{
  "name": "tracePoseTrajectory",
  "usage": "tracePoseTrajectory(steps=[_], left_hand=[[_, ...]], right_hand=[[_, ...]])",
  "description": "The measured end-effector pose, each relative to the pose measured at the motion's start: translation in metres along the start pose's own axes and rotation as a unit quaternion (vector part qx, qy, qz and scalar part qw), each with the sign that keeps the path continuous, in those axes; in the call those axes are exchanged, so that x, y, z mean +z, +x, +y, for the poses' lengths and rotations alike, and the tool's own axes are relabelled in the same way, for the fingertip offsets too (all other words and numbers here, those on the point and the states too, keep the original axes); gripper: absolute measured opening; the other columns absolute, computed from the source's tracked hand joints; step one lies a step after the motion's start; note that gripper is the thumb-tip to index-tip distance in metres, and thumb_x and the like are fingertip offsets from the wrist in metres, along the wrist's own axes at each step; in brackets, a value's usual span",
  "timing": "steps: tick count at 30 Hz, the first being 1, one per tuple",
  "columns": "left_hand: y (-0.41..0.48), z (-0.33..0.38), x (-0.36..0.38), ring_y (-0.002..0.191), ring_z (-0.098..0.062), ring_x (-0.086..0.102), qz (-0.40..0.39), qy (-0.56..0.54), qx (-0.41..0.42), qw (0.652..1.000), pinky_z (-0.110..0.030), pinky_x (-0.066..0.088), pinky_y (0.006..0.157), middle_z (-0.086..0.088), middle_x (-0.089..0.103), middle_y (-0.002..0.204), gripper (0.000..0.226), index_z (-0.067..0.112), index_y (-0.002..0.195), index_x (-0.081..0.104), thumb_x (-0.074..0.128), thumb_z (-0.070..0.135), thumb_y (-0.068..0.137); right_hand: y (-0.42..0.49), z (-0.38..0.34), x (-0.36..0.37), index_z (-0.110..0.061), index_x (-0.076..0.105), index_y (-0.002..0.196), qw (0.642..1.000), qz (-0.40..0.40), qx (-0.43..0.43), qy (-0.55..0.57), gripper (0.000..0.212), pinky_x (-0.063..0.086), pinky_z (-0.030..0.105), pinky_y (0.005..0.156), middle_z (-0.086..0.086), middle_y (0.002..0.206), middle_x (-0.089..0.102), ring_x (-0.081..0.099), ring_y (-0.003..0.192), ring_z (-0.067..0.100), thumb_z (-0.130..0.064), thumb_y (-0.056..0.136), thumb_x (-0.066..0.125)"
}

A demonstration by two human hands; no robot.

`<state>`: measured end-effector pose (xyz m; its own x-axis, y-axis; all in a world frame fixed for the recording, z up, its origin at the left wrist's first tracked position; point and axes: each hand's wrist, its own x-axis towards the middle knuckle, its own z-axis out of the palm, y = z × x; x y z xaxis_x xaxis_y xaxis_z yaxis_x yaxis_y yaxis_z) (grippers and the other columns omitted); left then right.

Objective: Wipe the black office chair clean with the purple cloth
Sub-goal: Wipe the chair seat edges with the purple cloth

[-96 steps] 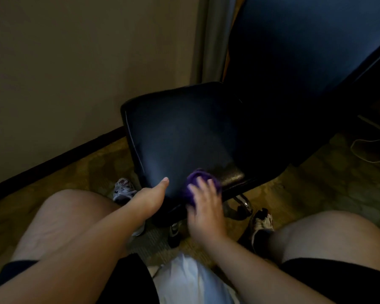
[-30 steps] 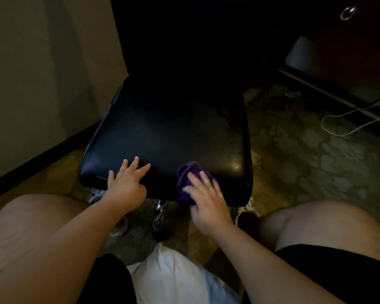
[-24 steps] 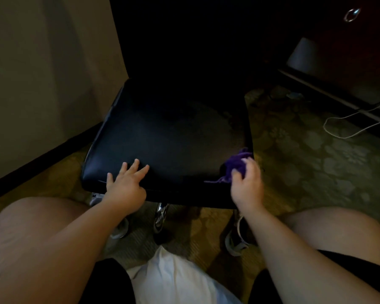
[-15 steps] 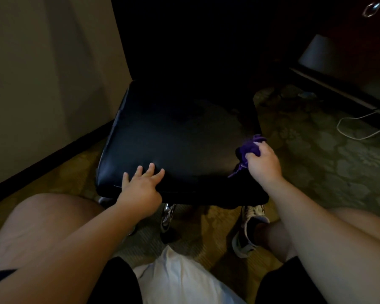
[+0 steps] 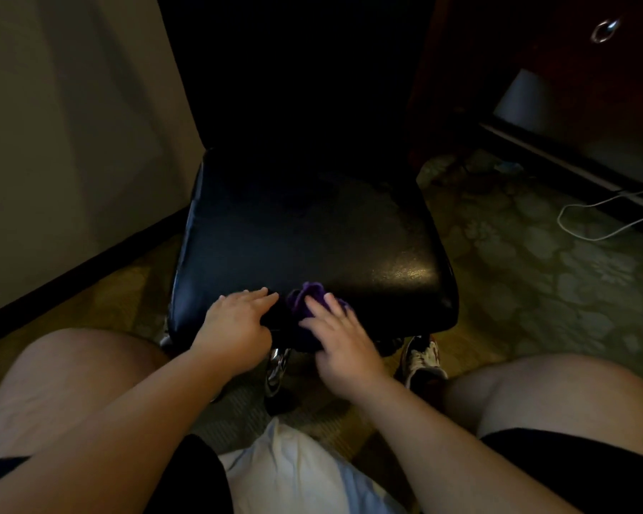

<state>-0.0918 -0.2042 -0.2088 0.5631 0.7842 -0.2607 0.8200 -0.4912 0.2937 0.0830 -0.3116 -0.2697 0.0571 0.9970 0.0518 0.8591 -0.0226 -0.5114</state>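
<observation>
The black office chair (image 5: 312,231) stands right in front of me, its glossy seat facing me and its dark backrest rising behind. A bunched purple cloth (image 5: 305,300) lies on the seat's front edge, near the middle. My right hand (image 5: 340,341) presses flat on the cloth, fingers spread over it. My left hand (image 5: 236,322) rests palm down on the front edge just left of the cloth, holding nothing; its fingertips almost reach the cloth.
A beige wall (image 5: 64,142) with a dark baseboard runs along the left. Dark wooden furniture (image 5: 572,68) with a ring pull stands at the right, and a white cable (image 5: 591,224) lies on the patterned carpet. My bare knees and a shoe (image 5: 422,359) flank the chair's base.
My right hand has slid the purple cloth from the seat's front right corner leftward to the middle of the front edge, next to my left hand. The left hand stayed on the front edge.
</observation>
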Motion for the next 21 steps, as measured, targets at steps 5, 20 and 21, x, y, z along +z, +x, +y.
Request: tracePoseTrajectory(steps=[5,20,21], left_hand=[[0.008,-0.043,-0.022,0.149,-0.026,0.017,0.059,-0.117,-0.147,0.981,-0.045,0.02,0.121,-0.002,0.025,0.163,0.065,0.032,0.149,0.042,0.053,0.018,0.087],[0.012,-0.026,-0.016,0.152,-0.032,-0.002,-0.068,0.078,-0.136,0.985,-0.06,0.0,0.119,-0.008,-0.001,0.168,0.077,0.034,0.158,0.007,0.046,0.029,0.092],[0.011,-0.026,-0.017,0.152,-0.031,-0.002,-0.07,0.085,-0.135,0.985,-0.061,-0.001,0.119,-0.008,-0.001,0.168,0.077,0.034,0.158,0.007,0.046,0.03,0.092]], right_hand=[[-0.006,0.06,-0.047,-0.047,0.047,0.126,0.956,0.161,0.224,0.1,0.043,0.02,0.044,0.121,-0.015,0.158,0.034,0.016,0.151,0.011,-0.024,0.091,0.055],[0.001,-0.02,0.015,-0.025,0.042,0.145,0.995,0.066,0.08,0.013,0.063,0.001,0.044,0.123,-0.007,0.167,0.012,-0.01,0.154,0.017,-0.011,0.087,0.06],[-0.001,-0.02,0.018,-0.027,0.04,0.146,0.998,0.037,0.049,0.007,0.065,-0.006,0.04,0.121,-0.012,0.167,0.007,-0.017,0.152,0.012,-0.011,0.087,0.059]])
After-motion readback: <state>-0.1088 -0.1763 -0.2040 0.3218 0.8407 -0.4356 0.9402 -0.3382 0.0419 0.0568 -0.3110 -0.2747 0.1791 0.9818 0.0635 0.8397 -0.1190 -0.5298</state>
